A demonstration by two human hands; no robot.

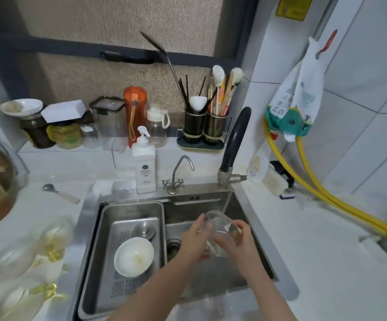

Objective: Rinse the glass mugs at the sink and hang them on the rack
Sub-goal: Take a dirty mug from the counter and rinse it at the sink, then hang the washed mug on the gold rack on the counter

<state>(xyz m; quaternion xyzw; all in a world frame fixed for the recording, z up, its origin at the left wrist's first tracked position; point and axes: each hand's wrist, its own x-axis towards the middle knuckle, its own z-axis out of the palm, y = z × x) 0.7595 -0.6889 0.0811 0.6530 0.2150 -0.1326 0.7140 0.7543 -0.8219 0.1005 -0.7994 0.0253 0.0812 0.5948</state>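
Clear glass mug (pixel 219 230) tilted on its side over the steel sink (pixel 245 218) basin, right of the drain, blurred, held between 2 hands, more clear glassware (pixel 37 251) blurred on the counter at left

Single head-worn wide-angle view, looking forward and steeply down onto the sink (pixel 245 198) from close above. The window (pixel 118 31) wall fills the top of the frame; both forearms enter from the bottom edge.
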